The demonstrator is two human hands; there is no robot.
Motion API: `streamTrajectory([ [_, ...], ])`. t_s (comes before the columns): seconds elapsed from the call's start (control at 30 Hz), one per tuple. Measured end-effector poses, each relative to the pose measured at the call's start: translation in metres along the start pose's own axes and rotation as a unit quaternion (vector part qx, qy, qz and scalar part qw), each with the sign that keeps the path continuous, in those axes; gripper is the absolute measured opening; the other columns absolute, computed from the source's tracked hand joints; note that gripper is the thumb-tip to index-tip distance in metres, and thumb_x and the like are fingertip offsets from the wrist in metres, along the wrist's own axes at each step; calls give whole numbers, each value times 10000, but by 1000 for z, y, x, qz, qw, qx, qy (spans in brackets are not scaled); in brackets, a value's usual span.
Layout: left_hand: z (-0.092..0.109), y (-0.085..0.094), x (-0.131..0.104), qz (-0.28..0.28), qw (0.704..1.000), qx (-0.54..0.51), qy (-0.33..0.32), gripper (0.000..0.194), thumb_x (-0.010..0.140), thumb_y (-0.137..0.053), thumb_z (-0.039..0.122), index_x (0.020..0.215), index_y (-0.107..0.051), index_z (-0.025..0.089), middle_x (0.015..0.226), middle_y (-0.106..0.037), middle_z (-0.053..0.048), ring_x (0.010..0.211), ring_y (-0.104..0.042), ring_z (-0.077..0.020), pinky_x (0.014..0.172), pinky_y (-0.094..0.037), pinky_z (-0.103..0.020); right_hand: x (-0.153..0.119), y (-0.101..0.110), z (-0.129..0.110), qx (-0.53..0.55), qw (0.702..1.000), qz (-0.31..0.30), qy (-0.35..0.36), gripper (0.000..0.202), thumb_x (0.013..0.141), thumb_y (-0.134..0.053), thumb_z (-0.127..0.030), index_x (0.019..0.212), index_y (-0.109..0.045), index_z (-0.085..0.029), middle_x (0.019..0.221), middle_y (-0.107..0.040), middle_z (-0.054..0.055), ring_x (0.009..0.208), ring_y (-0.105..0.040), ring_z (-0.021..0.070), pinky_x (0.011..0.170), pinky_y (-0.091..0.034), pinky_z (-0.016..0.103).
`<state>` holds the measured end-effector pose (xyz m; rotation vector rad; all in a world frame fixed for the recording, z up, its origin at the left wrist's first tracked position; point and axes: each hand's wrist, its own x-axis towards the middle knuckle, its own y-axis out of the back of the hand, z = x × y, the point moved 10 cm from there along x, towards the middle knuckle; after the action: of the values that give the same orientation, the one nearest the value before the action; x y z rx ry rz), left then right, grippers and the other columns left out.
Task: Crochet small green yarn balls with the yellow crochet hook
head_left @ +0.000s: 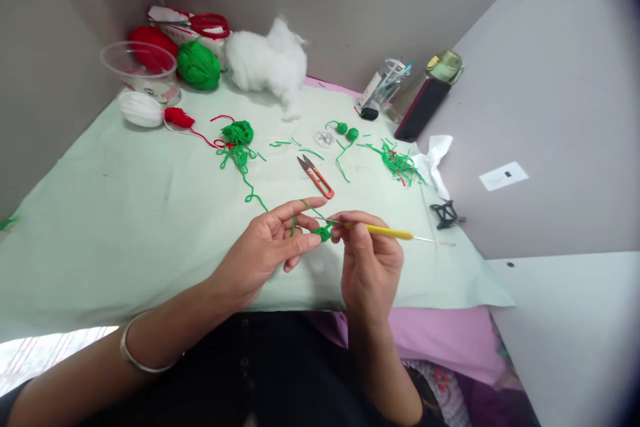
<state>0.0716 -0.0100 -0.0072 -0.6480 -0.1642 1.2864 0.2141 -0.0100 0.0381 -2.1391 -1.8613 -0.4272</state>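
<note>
Between thumb and fingers my left hand [273, 244] pinches a small green crochet piece [321, 234]. Green yarn passes over its raised index finger and runs back to a loose tangle of green yarn [238, 137]. My right hand [373, 257] grips a crochet hook [387, 232] by its yellow handle, pen-fashion. The hook's thin metal tip meets the yarn just above the green piece; whether it is inside a stitch, I cannot tell. Just beyond my fingertips lie orange thread snips [316, 177], blades apart.
Two small green crocheted balls [347, 130], a small clear round case [325, 139] and yarn scraps [400, 164] lie mid-table. Behind are white stuffing [265, 60], a green yarn ball [199, 65], a plastic tub [140, 70], red scissors [210, 25], and a phone [423, 108] against a bottle.
</note>
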Motion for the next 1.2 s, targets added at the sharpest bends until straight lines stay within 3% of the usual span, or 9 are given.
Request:
streamTrajectory([
  [0.23, 5, 1, -1, 2, 1000, -11, -11, 383, 841, -824, 205, 1219, -775, 236, 936, -624, 24, 549, -586, -33, 526, -465, -199, 7, -2, 1, 69, 997, -20, -18, 190, 1018, -585, -332, 927, -690, -204, 820, -732, 30, 632, -654, 121, 619, -575, 279],
  [0.4, 7, 4, -1, 2, 999, 34, -28, 349, 871, -808, 257, 1218, -775, 267, 963, -612, 23, 537, -539, -23, 505, -453, -197, 2, 0, -9, 23, 999, -27, -6, 213, 1054, -525, -300, 958, -688, -201, 868, -762, 41, 661, -680, 133, 649, -587, 301],
  [0.6, 12, 10, -4, 23, 991, 116, -60, 390, 884, -789, 259, 1272, -745, 276, 936, -614, 26, 542, -498, -25, 506, -450, -177, -10, -3, -38, -110, 988, -32, 106, 228, 1045, -510, -161, 1064, -726, -231, 908, -745, 15, 724, -694, 133, 670, -577, 306],
  [0.8, 15, 10, -6, 41, 985, 154, -65, 374, 878, -780, 234, 1251, -751, 248, 870, -610, 37, 518, -457, -13, 484, -417, -150, -21, -13, -48, -120, 971, -64, 196, 273, 1016, -512, -92, 1163, -694, -233, 986, -756, 43, 854, -723, 180, 729, -600, 356],
  [1.0, 18, 7, -6, 9, 986, 149, -70, 385, 884, -795, 281, 1266, -747, 302, 940, -615, 36, 553, -491, -17, 500, -445, -149, -18, -2, -46, -71, 983, -13, 169, 264, 1031, -474, -92, 1097, -704, -205, 971, -761, 41, 735, -710, 151, 679, -587, 344],
  [1.2, 18, 9, -5, 13, 986, 151, -68, 373, 897, -782, 281, 1267, -744, 302, 923, -612, 40, 542, -488, -12, 505, -440, -147, -18, -6, -47, -80, 982, -37, 169, 261, 1030, -484, -100, 1110, -711, -204, 974, -761, 42, 773, -719, 156, 696, -592, 337],
])
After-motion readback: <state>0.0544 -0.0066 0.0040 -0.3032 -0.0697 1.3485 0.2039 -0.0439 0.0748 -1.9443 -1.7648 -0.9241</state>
